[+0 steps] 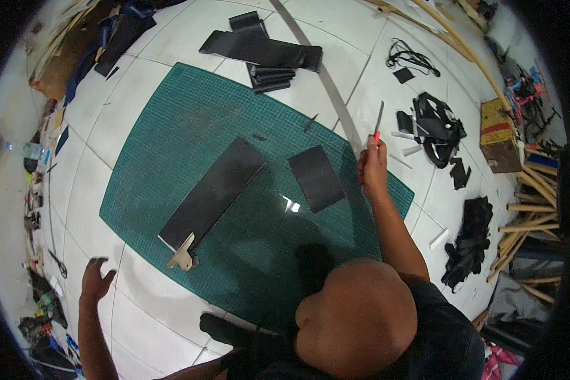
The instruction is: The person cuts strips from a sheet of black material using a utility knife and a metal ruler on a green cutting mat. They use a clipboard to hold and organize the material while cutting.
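Note:
My right hand [372,166] is closed around a red-handled knife [379,119], its long thin blade pointing away from me. It hovers near the right edge of a green cutting mat [142,158] spread on the floor. My left hand [97,280] holds nothing, fingers apart, above the tiles left of the mat. On the mat lies a long black strip of material [212,190], with a metal bulldog clip [183,254] at its near end. To its right, a smaller black rectangle [316,178] lies flat, apart from the strip.
Folded black strips [259,50] lie beyond the mat, beside a long grey strip [335,95]. Rightward are a black cord [411,57], tangled black scraps [434,130], a black pile [468,240], a yellow box [495,136] and several tubes [529,221]. Scissors [58,263] lie far left.

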Motion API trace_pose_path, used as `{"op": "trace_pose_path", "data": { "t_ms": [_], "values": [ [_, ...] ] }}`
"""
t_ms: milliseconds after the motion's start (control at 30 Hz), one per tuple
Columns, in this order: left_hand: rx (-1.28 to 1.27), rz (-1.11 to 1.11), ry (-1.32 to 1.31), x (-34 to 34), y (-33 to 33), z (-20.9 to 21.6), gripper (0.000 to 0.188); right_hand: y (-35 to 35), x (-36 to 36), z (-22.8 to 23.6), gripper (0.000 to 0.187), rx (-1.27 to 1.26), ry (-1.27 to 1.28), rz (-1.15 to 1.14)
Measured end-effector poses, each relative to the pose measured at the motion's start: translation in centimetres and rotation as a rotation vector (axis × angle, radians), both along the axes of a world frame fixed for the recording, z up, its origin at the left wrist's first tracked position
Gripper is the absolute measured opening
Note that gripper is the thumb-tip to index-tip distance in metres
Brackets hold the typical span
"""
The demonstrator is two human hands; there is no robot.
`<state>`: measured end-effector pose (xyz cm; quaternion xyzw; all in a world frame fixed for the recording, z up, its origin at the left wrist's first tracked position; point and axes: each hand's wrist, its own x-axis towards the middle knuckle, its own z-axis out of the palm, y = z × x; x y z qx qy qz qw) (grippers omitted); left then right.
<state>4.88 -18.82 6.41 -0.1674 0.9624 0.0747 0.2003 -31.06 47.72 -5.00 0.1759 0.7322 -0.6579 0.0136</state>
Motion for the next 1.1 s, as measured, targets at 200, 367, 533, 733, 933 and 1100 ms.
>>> {"op": "trace_pose_path", "data": {
  "t_ms": [200,367,533,733,933,1100],
  "values": [
    [0.044,0.273,0.024,6.5,-6.4,-2.8,0.044,-2.0,-1.7,2.3,0.04,0.024,0.023,0.114],
    [-0.204,0.231,0.187,18.2,-16.3,-15.2,0.042,-13.6,1.8,4.9,0.048,0.438,0.007,0.578],
    [0.192,0.286,0.56,16.0,-19.3,-22.3,0.036,-16.9,8.7,3.7,0.046,0.604,-0.118,0.757],
    [-1.088,0.608,0.504,11.6,-20.1,-27.2,0.041,-16.2,9.3,4.9,0.03,0.622,0.074,0.645],
    [-0.632,1.349,0.281,10.3,-21.7,-26.7,0.064,-18.3,7.2,8.4,0.018,0.573,-0.058,0.567],
    [-0.769,1.252,0.379,8.0,-16.9,-23.8,0.057,-31.7,2.7,14.3,0.024,0.342,-0.055,0.807]
  ]
}}
